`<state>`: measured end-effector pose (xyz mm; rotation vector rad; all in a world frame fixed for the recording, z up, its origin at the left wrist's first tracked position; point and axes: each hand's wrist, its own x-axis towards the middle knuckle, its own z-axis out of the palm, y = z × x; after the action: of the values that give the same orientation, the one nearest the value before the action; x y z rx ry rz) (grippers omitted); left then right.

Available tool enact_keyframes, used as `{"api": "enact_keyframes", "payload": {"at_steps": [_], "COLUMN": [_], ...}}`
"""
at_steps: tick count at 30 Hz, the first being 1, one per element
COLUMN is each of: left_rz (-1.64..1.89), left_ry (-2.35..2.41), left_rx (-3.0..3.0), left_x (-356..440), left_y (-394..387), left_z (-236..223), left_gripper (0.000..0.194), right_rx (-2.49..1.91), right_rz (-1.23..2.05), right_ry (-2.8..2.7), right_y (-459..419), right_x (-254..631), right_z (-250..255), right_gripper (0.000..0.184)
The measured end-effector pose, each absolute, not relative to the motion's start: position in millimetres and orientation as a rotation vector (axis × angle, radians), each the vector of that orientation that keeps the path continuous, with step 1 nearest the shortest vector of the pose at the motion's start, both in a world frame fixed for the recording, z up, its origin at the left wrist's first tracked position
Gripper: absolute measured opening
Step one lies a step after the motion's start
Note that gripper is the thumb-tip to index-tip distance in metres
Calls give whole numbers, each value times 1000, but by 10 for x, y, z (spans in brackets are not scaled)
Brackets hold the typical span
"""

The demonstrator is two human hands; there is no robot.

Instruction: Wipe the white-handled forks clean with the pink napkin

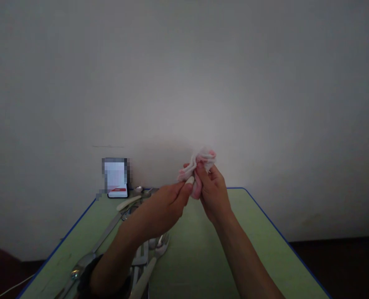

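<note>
Above the far part of the table, my two hands meet around a crumpled pink-and-white cloth (pixel 205 155). My right hand (pixel 214 191) is closed on the cloth, thumb pressed over its folds. My left hand (pixel 168 205) is closed on a utensil whose pale rounded end (pixel 189 180) shows beside the thumb, touching the cloth; the rest of it is hidden, so its kind cannot be made out. Under and beside my left forearm lie a large metal spoon (pixel 86 261), a fork with a white handle (pixel 162 246) and other metal cutlery, partly covered by the arm.
A lit phone (pixel 117 178) stands at the table's back left, against the wall (pixel 184 83). Another white handle (pixel 128 202) lies just in front of it. The green table (pixel 252 245) has a blue edge. A thin pale cable (pixel 14 286) runs at the lower left.
</note>
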<state>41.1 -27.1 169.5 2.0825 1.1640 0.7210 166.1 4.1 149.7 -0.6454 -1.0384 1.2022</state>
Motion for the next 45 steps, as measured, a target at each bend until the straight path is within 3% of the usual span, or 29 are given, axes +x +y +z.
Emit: {"api": "enact_keyframes", "payload": {"at_steps": [6, 19, 25, 45], "left_rz": [702, 664, 660, 760], "left_ry": [1221, 1324, 1378, 1433], "left_rx": [2220, 2168, 2210, 2160], "left_x": [348, 314, 261, -8], "left_y": [-292, -434, -455, -328], "left_z": [1736, 1952, 1957, 1925], "left_gripper": [31, 40, 41, 49], "right_rx": [-787, -862, -958, -982], "right_rz": [1079, 720, 538, 702], "right_ry": [-1227, -1331, -1445, -1865], "right_y": [62, -149, -147, -92], "right_x": [1754, 1715, 1802, 2053], "right_z": [1514, 1727, 1731, 1743], "right_gripper": [27, 17, 21, 25]}}
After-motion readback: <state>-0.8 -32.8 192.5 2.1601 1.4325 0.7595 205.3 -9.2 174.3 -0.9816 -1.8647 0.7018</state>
